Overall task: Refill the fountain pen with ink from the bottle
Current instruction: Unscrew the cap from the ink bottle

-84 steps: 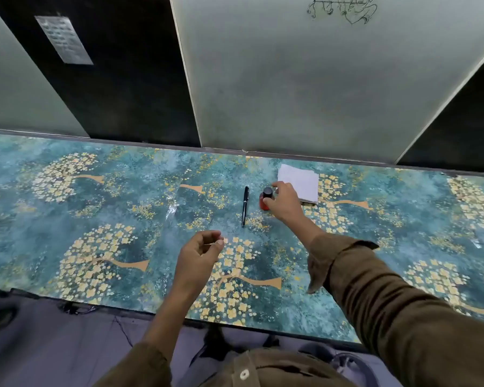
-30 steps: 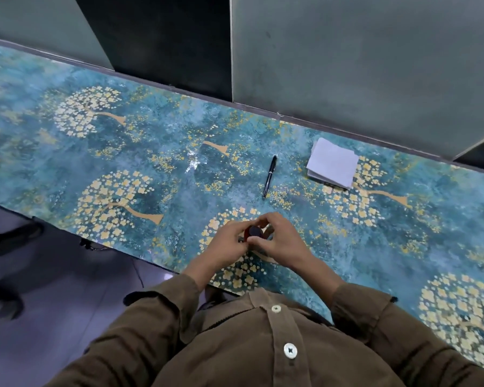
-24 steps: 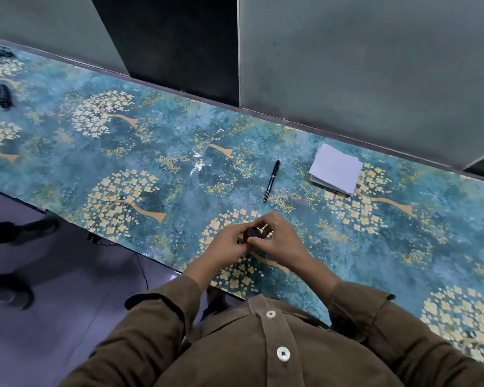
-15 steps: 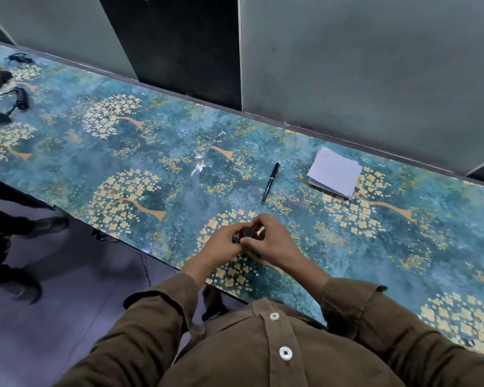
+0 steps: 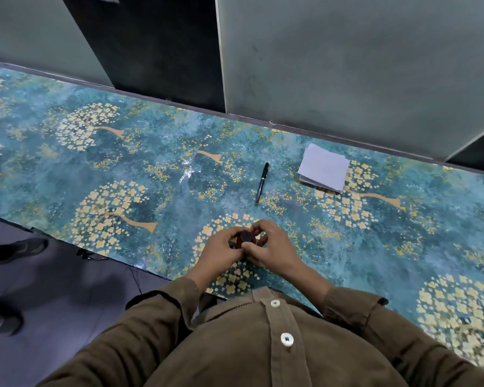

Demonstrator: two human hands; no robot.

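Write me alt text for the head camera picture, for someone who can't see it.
Seen from above, a person's left hand and right hand together grip a small red ink bottle with a dark cap, near the front edge of a teal floral table. Farther back lie a black fountain pen and a folded white paper.

Wide bare stretch of patterned table (image 5: 151,169) left of the fountain pen (image 5: 262,182). Narrower gap between pen and stack of paper (image 5: 323,167). Near edge taken by left hand (image 5: 218,254) and right hand (image 5: 271,248), both curled round the ink bottle (image 5: 245,238). Far side closed off by upright panels (image 5: 347,65).
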